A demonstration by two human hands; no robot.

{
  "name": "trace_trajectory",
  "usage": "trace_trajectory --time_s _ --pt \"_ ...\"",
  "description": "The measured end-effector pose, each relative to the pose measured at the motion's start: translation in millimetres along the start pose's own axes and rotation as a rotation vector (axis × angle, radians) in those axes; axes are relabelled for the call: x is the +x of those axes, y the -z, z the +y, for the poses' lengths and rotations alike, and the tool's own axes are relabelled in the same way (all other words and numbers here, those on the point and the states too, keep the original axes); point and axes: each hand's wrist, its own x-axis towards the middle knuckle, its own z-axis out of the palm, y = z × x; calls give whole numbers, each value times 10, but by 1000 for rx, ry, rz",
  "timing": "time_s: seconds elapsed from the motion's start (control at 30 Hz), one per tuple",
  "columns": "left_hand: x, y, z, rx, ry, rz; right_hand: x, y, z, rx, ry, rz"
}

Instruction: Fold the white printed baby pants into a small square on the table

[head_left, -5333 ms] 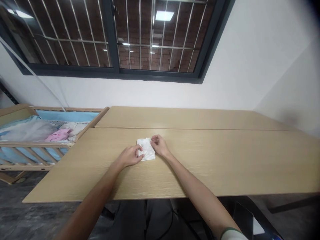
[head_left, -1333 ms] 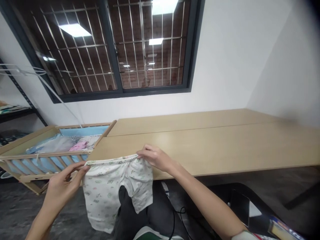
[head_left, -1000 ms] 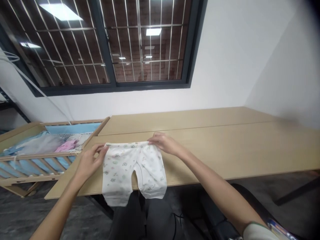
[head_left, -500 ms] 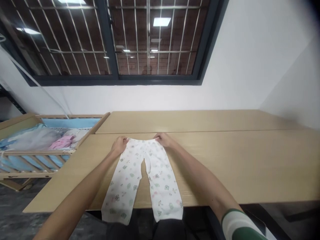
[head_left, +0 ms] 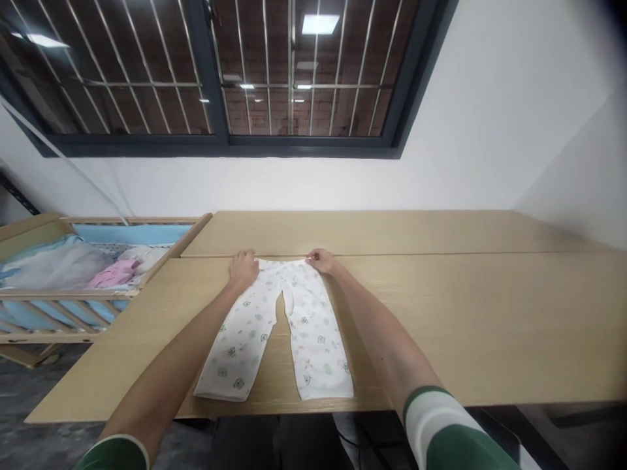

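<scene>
A pair of small white baby pants [head_left: 318, 339] with a pale green, pink and grey print lies spread on the wooden table, waistband away from me and legs apart. At the left corner of the waistband is my left hand [head_left: 243, 269], its fingers closed over the cloth and partly hiding it. My right hand [head_left: 322, 260] pinches the right corner of the waistband between thumb and fingers. Both leg cuffs rest just inside the table's near edge.
The light wooden table [head_left: 465, 313] has a seam along its length and meets a white wall [head_left: 304, 186] below a barred window. A wooden crib [head_left: 142, 284] with blue lining, bedding and a pink cloth [head_left: 115, 273] adjoins it on the left.
The pants have moved forward, away from me; their cuffs hung over the table's near edge and now lie on the top. Both hands moved forward with the waistband.
</scene>
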Motion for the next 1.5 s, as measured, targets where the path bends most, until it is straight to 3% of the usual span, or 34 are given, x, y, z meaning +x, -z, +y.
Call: trace_trajectory --time_s 0.1,0.27,0.37,0.5,0.63,0.73,1.0,1.1,1.2,1.33,1.4,1.5 --pt "-444 106 347 -9 -172 -18 24 23 58 64 -16 -38" --pt "-1597 199 777 -120 -528 -262 40 20 69 131 -23 -41" --pt "-2181 197 923 -215 -556 -349 39 12 44 149 -35 -28" --pt "-2585 37 1091 -300 -487 -395 22 0 24 157 -46 -18" --pt "-2677 -201 1185 -280 -471 -364 13 -25 11 136 -52 -2" --pt "-2652 -281 1179 -225 -464 -351 10 -44 -3 118 -50 8" --pt "-2593 -180 1179 -97 -522 -412 -27 -73 -59 124 -50 58" --pt "-2581 -133 1216 -125 -478 -441 -72 -26 -136 131 -61 55" --pt "-2550 -72 1177 -353 -345 -455 -113 80 -273 147 -66 20" --pt "-2562 70 951 -887 -125 -450 -79 199 -593 174 -47 -1" --pt "-2603 192 783 -1073 -30 -405 -11 177 -810 170 -39 5" --pt "-2677 401 488 -1171 69 -275 124 -8 -1168 135 -28 18"
